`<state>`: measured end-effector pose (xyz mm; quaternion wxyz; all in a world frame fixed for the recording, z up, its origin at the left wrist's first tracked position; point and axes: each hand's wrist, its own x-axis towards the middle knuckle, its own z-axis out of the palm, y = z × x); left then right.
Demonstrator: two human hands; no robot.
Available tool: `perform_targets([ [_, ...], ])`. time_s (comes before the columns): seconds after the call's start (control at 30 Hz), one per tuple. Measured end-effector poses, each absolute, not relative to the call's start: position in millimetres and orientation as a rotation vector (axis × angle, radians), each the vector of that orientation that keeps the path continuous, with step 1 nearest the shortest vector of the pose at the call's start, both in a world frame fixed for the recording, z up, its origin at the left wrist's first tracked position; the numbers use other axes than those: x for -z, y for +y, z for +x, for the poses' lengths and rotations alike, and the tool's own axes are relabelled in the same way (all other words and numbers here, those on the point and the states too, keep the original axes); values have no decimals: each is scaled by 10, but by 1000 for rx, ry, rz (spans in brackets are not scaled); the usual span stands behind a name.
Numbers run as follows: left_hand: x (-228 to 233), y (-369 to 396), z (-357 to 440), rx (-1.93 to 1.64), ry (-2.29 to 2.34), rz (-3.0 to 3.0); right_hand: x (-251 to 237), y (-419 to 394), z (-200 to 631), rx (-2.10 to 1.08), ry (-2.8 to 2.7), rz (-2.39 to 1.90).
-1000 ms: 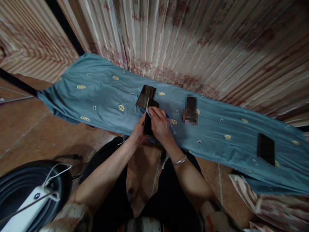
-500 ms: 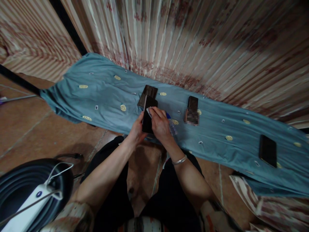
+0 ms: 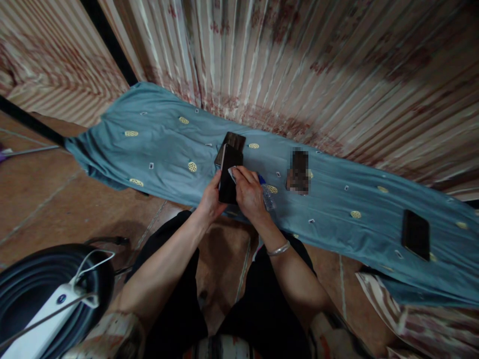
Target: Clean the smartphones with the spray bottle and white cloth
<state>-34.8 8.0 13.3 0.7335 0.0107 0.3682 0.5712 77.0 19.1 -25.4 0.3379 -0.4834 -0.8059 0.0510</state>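
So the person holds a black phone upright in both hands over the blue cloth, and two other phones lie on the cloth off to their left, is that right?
Not quite: the side is wrong. The head view shows the left hand and right hand holding the black phone over the blue cloth, but the blurred phone and the dark phone lie to the person's right.

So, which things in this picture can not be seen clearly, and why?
- Dark phone, head view: its lower part is hidden by the left hand and right hand.
- White piece at the right fingertips: too small to identify.
- Dark object on the blue cloth: pixelated.
- White device: cut off by the bottom-left edge.
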Motion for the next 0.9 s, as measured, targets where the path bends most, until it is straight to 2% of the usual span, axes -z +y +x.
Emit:
perform_targets([
  [0.9, -106, 115, -367, -1299, 839, 26, 265, 149, 687, -130, -2095, -1237],
])
